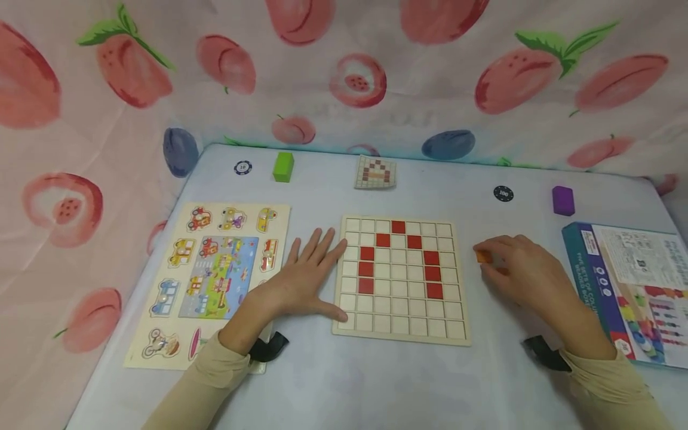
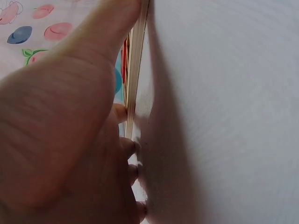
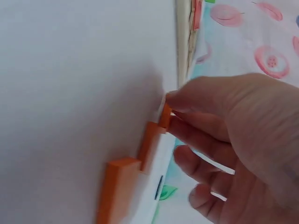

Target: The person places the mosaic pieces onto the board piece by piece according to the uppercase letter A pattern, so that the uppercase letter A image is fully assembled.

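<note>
A square wooden grid board (image 1: pixel 398 340) lies in the middle of the table, with several red tiles (image 1: pixel 432 274) set in an arch-like pattern among pale cells. My left hand (image 1: pixel 298 280) is spread flat at its left side; the index finger and thumb tips touch the board's edge. To the right of the board, my right hand (image 1: pixel 524 272) pinches a small orange block (image 3: pixel 165 113) between thumb and fingers, down at the tabletop. Two more orange blocks, a middle one (image 3: pixel 150 145) and a nearer one (image 3: pixel 119 189), show in the right wrist view; in the head view the hand hides them.
A vehicle puzzle board (image 1: pixel 153 325) lies left, partly under the left forearm. Behind are a green block (image 1: pixel 283 167), a pattern card (image 1: pixel 375 172), a chip marked 10 (image 1: pixel 243 168), a chip marked 100 (image 1: pixel 503 193) and a purple block (image 1: pixel 563 200). A boxed set (image 1: pixel 639 292) lies right.
</note>
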A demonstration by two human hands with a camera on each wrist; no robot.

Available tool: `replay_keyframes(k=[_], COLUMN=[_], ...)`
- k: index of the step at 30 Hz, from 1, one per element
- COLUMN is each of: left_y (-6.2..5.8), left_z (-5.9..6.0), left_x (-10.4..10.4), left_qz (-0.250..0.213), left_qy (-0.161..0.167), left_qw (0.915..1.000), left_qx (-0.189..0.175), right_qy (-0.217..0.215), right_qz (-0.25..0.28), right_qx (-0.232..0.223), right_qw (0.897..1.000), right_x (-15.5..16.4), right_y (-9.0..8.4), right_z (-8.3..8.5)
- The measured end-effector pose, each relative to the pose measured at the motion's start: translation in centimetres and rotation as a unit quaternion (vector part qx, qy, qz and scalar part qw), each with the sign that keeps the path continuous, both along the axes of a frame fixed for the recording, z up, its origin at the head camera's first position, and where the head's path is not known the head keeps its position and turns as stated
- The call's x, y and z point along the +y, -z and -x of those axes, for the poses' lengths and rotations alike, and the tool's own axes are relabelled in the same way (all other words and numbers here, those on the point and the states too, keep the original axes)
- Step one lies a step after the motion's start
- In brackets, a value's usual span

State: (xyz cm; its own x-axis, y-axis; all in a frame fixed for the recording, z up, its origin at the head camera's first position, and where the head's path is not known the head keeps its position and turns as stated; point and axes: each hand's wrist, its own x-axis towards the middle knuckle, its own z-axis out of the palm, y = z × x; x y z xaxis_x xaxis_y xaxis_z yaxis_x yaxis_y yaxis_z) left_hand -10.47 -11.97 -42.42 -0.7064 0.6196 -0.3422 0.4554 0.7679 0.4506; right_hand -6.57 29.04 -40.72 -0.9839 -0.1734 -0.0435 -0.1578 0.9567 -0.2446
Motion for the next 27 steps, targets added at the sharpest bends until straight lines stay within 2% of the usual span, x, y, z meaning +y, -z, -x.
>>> replay_keyframes(k=[6, 11, 15, 20, 24, 27], left_y=[0.0, 0.0, 0.0, -0.1, 0.0, 0.0], left_z=[-0.1, -0.1, 0.0, -0.1, -0.1, -0.1], left_x=[-0.1, -0.1, -0.2, -0.2, -0.1, -0.2], left_qz=[-0.007, -0.001, -0.001, -0.008, -0.010, -0.011], left_qy=[-0.002, -0.004, -0.005, -0.002, -0.003, -0.003], left_qw=[1.0000, 1.0000, 1.0000, 1.0000, 0.9999, 0.9999], left_qx=[0.001, -0.003, -0.002, -0.004, -0.003, -0.003], right_qy=[0.004, -0.001, -0.051, -0.129, -0.163, -0.178], right_qz=[-0.005, 0.026, 0.047, 0.062, 0.067, 0.057], right_qx=[0.033, 0.031, 0.035, 0.051, 0.037, 0.042], right_qw=[0.999, 0.999, 0.997, 0.988, 0.984, 0.982], right_x=[-0.1, -2.1, -5.4, -9.7, -12.3, -13.5], right_y=[0.1, -0.7, -0.9, -0.4, -0.1, 0.2], right_z=[0.1, 0.1, 0.2, 0.7, 1.3, 1.6])
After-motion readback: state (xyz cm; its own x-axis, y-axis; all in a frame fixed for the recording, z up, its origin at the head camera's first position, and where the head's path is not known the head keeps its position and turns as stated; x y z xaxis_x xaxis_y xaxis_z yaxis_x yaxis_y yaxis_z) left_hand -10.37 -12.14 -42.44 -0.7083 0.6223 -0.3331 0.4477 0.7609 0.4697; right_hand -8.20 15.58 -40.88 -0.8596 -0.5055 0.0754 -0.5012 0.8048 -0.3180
